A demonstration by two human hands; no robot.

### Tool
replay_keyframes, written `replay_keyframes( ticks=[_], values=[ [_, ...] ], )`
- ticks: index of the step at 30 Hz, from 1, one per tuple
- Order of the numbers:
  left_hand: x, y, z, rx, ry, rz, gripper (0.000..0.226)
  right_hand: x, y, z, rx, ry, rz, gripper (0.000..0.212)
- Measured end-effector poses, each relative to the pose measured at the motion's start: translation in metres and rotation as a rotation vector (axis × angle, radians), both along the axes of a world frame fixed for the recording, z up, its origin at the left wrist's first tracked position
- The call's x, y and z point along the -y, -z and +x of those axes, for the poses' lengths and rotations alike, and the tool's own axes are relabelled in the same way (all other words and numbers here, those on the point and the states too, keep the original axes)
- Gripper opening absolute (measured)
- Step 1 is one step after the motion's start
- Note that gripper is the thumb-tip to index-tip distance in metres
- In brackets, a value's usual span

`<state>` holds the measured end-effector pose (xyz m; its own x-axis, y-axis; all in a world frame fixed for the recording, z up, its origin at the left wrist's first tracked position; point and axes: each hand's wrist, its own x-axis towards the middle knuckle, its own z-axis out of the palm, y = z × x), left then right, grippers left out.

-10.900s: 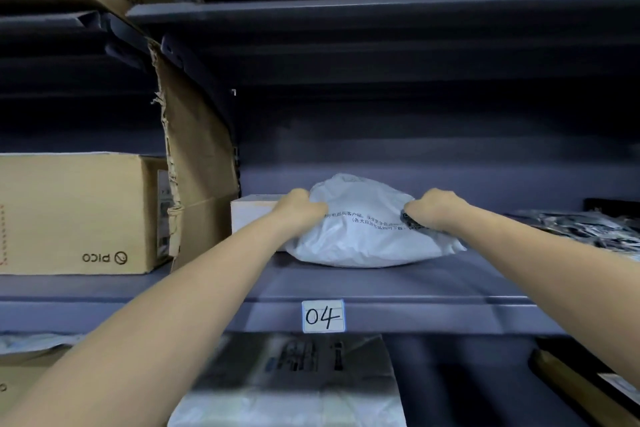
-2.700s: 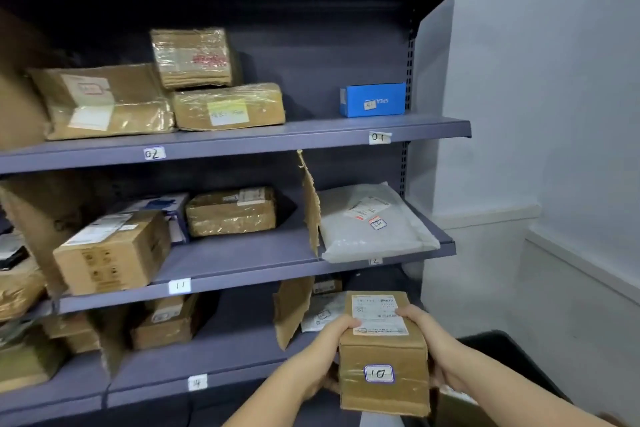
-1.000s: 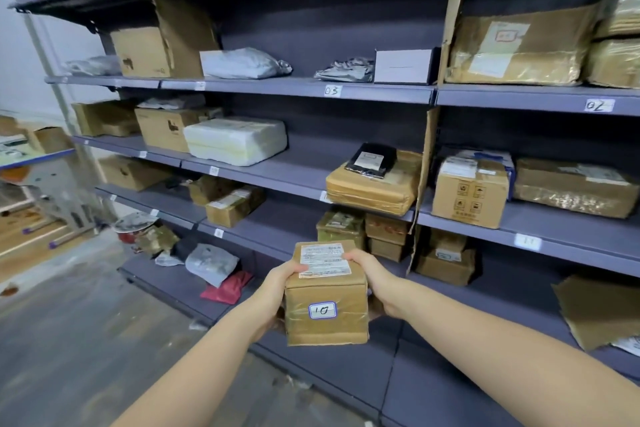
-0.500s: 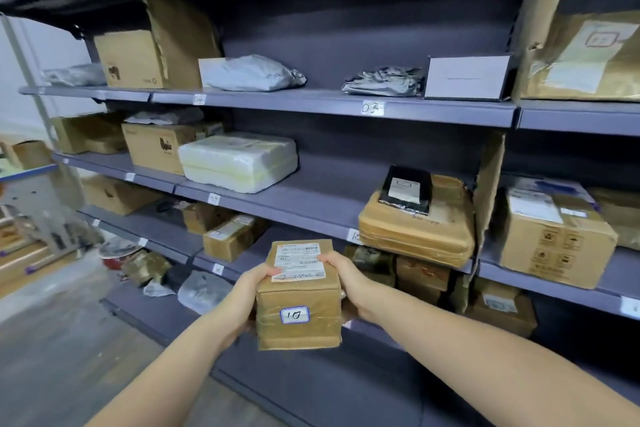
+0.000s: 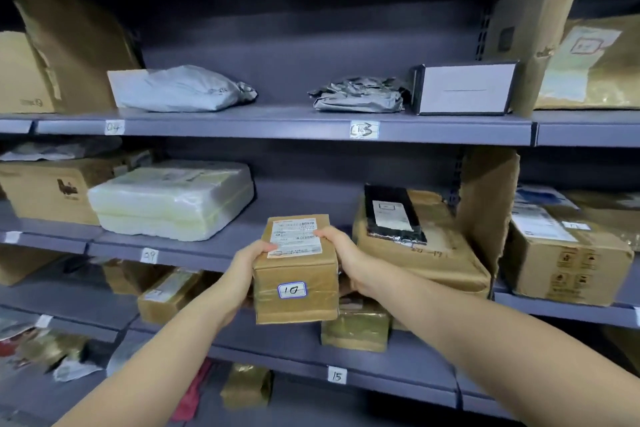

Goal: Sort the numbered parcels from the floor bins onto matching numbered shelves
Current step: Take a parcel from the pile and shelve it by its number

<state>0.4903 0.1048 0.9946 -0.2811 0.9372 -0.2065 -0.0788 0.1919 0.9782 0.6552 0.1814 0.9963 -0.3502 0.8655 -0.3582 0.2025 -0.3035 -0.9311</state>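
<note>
Holding box point(image 5: 296, 274) marked 10 out in front of the middle shelf point(image 5: 221, 255), both arms extended. Gripping its left side with left hand point(image 5: 244, 269), thumb on top; clasping the right side with right hand point(image 5: 346, 258), fingers curled round.

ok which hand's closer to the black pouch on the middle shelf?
Right hand: just left of and below the black pouch. Left hand grips the parcel's far side.

1 head-worn view, facing forward and slightly down, close to the grey metal shelf unit point(image 5: 277, 128); both forearms reach in from the bottom edge.
</note>
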Motion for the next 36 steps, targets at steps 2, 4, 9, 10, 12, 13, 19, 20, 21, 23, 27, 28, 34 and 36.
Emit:
replay_keyframes(
  ticks=[2, 4, 9, 10, 12, 13, 19, 20, 21, 23, 27, 28, 34, 36],
  values=[
    [-0.021, -0.004, -0.012, -0.014, 0.046, 0.008, 0.025, -0.011, -0.002, -0.006, -0.013, 0.046, -0.018, 0.043],
    [-0.042, -0.01, -0.023, -0.038, 0.096, 0.009, 0.031, -0.025, -0.005, -0.015, -0.008, 0.116, 0.005, 0.041],
    [-0.094, -0.024, -0.024, -0.062, 0.265, 0.023, 0.028, -0.06, -0.014, -0.018, -0.051, 0.3, 0.069, 0.071],
    [-0.104, -0.024, -0.021, -0.06, 0.289, 0.033, 0.029, -0.064, -0.015, -0.014, -0.054, 0.323, 0.081, 0.059],
    [-0.118, -0.026, -0.013, -0.056, 0.324, 0.074, 0.03, -0.074, -0.013, 0.0, -0.06, 0.358, 0.075, 0.037],
    [-0.124, -0.029, -0.008, -0.055, 0.34, 0.082, 0.031, -0.079, -0.015, 0.007, -0.072, 0.371, 0.072, 0.035],
    [-0.169, -0.042, 0.027, -0.043, 0.421, 0.111, 0.032, -0.109, -0.034, 0.042, -0.088, 0.473, 0.138, 0.04],
    [-0.175, -0.045, 0.036, -0.04, 0.435, 0.11, 0.032, -0.115, -0.037, 0.05, -0.09, 0.488, 0.157, 0.039],
    [-0.181, -0.047, 0.046, -0.037, 0.451, 0.106, 0.032, -0.12, -0.041, 0.059, -0.083, 0.503, 0.176, 0.039],
    [-0.192, -0.047, 0.065, -0.017, 0.461, 0.094, 0.034, -0.132, -0.043, 0.079, -0.091, 0.55, 0.201, 0.037],
    [-0.214, -0.047, 0.098, 0.012, 0.482, 0.07, 0.032, -0.155, -0.048, 0.11, -0.105, 0.599, 0.196, 0.04],
    [-0.218, -0.048, 0.103, 0.012, 0.469, 0.062, 0.031, -0.16, -0.049, 0.112, -0.108, 0.603, 0.207, 0.051],
    [-0.245, -0.051, 0.083, 0.0, 0.392, 0.176, 0.027, -0.187, -0.047, 0.096, -0.137, 0.44, 0.231, 0.03],
    [-0.253, -0.048, 0.067, -0.047, 0.375, 0.208, 0.027, -0.197, -0.045, 0.082, -0.118, 0.39, 0.216, 0.029]
  ],
)
